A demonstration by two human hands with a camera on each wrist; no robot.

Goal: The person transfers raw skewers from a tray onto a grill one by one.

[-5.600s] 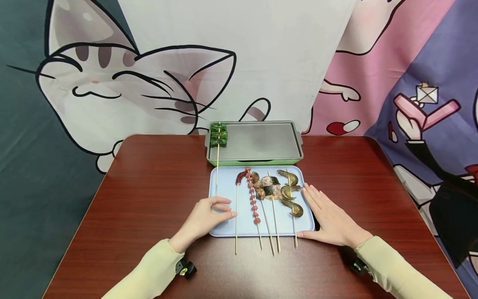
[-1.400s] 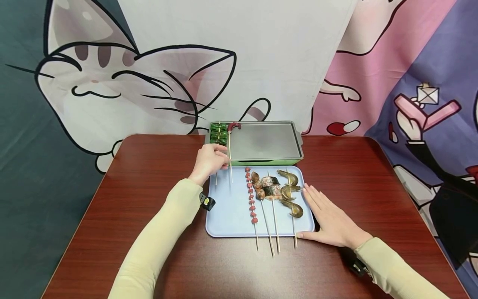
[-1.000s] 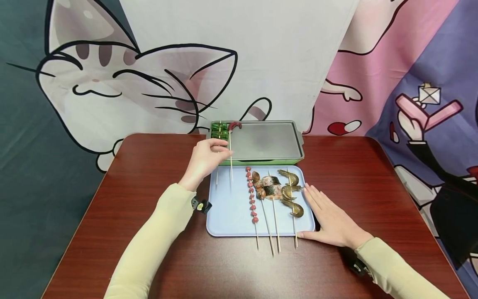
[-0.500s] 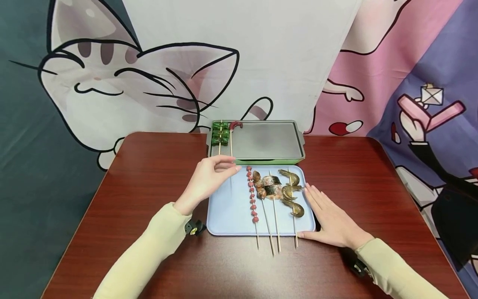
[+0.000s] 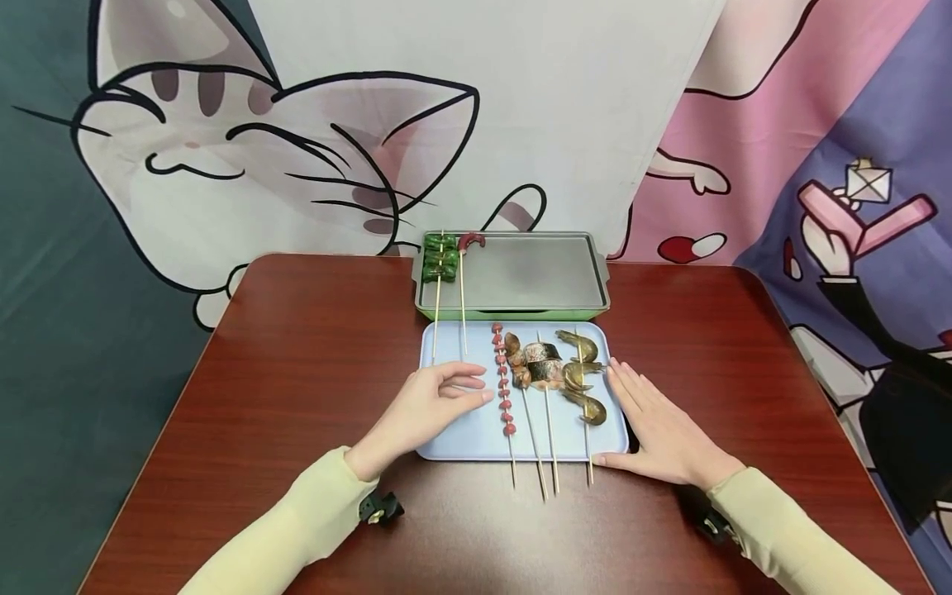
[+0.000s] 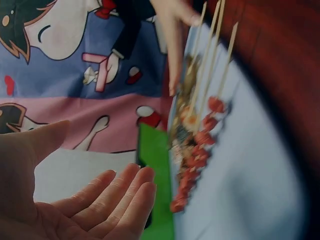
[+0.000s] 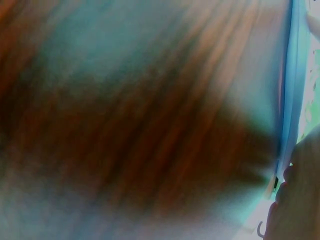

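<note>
My left hand (image 5: 427, 406) hovers over the left part of the blue tray (image 5: 454, 442), fingers loosely bent and holding nothing. Its thumb tip is close to a skewer of small red pieces (image 5: 506, 393). To the right of that lie a skewer of brown pieces (image 5: 518, 361), a skewer of fish chunks (image 5: 543, 361) and a shrimp skewer (image 5: 583, 376). With fingers straight, my right hand (image 5: 665, 426) rests against the tray's right edge. The left wrist view shows the left palm (image 6: 95, 215) bare beside the red pieces.
Behind the tray stands a grey-topped green griddle pan (image 5: 535, 268). On its left side lie a green pepper skewer (image 5: 440, 260) and a skewer with a curled red piece (image 5: 471, 240), their sticks reaching over the tray. A brown table (image 5: 312, 330) bears everything; a printed cloth (image 5: 565, 107) hangs behind.
The skewer with the curled red piece has gone from the tray to the griddle pan. My left hand has let go of it and moved back over the tray. The right hand stays put.
</note>
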